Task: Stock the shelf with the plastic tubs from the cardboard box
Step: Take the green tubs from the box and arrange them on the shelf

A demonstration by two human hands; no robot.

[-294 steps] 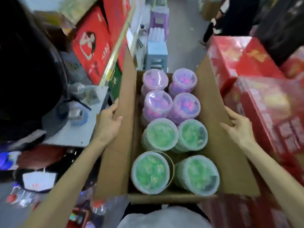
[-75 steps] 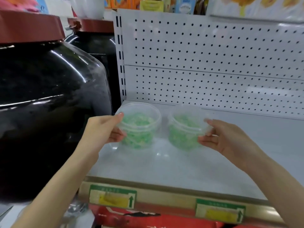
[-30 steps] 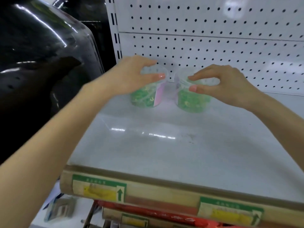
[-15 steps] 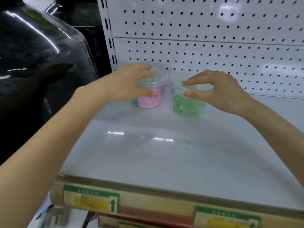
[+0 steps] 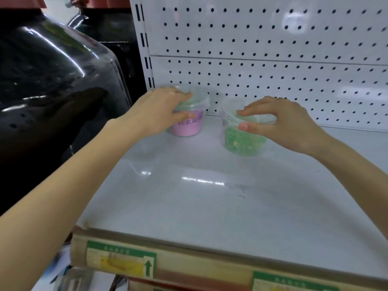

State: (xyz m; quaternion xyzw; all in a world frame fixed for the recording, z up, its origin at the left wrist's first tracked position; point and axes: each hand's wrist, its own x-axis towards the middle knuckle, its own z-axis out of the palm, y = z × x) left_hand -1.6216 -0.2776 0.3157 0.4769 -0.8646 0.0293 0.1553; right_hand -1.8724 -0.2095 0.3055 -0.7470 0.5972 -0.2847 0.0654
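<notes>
Two clear plastic tubs stand on the white shelf [image 5: 210, 198], near the perforated back panel. The left tub [image 5: 190, 126] shows a pink label with dark writing and greenish contents under its lid. My left hand [image 5: 159, 112] grips it over the lid and side. The right tub [image 5: 243, 141] holds green pieces and stands a little nearer to me. My right hand [image 5: 279, 122] holds its rim between thumb and fingers. The cardboard box is out of view.
A large glossy black container [image 5: 52, 97] stands close to the shelf's left side. The white pegboard back panel [image 5: 262, 59] rises behind the tubs. The shelf's front edge [image 5: 189, 267] carries green and yellow price tags.
Both tubs have gone down from the air onto the shelf at the back. Over the last half second the left tub turned so its pink label faces me, and the tubs moved slightly apart.
</notes>
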